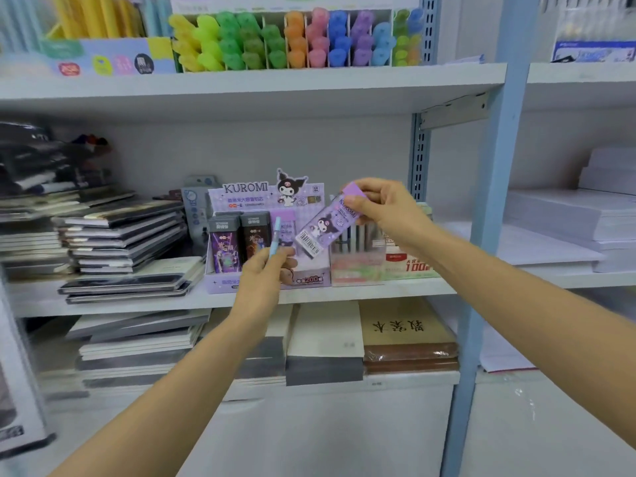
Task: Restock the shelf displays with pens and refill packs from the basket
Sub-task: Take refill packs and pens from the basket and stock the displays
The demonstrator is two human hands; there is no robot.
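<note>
A purple Kuromi display box point(241, 196) stands on the middle shelf point(344, 292) with dark and purple refill packs upright in it. My right hand point(382, 206) pinches the top of a purple Kuromi refill pack point(325, 227), held tilted over the right side of the display box with its barcode end down. My left hand point(266, 270) grips a thin light-blue pen point(275, 237) upright in front of the box. The basket is out of view.
Stacks of notebooks point(117, 235) lie to the left on the middle shelf. A clear box of pens point(356, 256) stands right of the display. Coloured highlighters point(292, 39) fill the upper shelf. A blue upright post point(488, 215) borders the right. Paper stacks point(564, 218) lie beyond it.
</note>
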